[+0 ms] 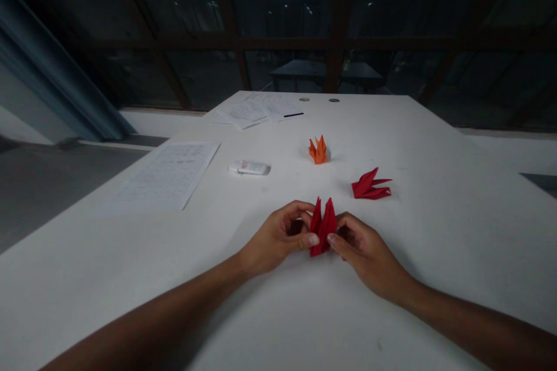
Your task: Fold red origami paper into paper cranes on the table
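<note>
Between my two hands, just above the white table, stands a folded red paper piece with two pointed tips upward. My left hand pinches its left side, thumb in front and fingers behind. On the right side, my right hand grips the same paper between thumb and fingers. A second red folded paper piece lies on its side beyond my right hand. Farther back, an orange folded paper piece stands with its points up.
A white correction-fluid-like bottle or remote lies left of the orange piece. One printed sheet rests near the left edge, and more papers overlap at the far end. Two small round discs sit by the far edge.
</note>
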{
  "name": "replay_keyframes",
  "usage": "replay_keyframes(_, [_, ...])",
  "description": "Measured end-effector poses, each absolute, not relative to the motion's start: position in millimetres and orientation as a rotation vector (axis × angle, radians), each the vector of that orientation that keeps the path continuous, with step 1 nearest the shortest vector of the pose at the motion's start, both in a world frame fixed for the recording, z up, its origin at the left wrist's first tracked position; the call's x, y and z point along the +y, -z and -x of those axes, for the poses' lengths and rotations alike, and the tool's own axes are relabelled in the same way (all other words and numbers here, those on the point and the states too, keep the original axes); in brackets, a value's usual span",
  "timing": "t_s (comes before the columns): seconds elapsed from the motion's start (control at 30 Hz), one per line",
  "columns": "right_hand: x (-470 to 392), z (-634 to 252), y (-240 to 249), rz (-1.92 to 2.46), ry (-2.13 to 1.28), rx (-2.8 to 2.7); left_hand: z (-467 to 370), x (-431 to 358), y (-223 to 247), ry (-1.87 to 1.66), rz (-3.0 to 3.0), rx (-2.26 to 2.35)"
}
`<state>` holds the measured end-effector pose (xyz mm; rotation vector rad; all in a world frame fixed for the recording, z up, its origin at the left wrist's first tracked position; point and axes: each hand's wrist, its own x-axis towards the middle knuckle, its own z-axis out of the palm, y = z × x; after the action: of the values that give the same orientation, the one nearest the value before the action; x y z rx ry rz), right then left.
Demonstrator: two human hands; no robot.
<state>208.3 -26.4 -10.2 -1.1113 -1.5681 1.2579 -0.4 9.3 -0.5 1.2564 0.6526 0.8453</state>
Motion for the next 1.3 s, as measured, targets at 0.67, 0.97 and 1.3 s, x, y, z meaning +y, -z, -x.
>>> replay_keyframes(0.67, [-30.1,-200.4,6.6,1.128,-1.266,-1.556,1.0,8.6,1.2,-0.827,-1.335,0.713])
replay_keyframes(0.97, [-24.6,-206.2,9.2,1.046,-1.365,-1.423,4.5,8.3,0.3,-0.697,-1.434,0.676])
replay_keyframes(1.3, [-23.7,-202.8,7.3,1.092,-1.396,-1.43,-0.6,4.4,-7.1,-0.748,-1.55,0.757])
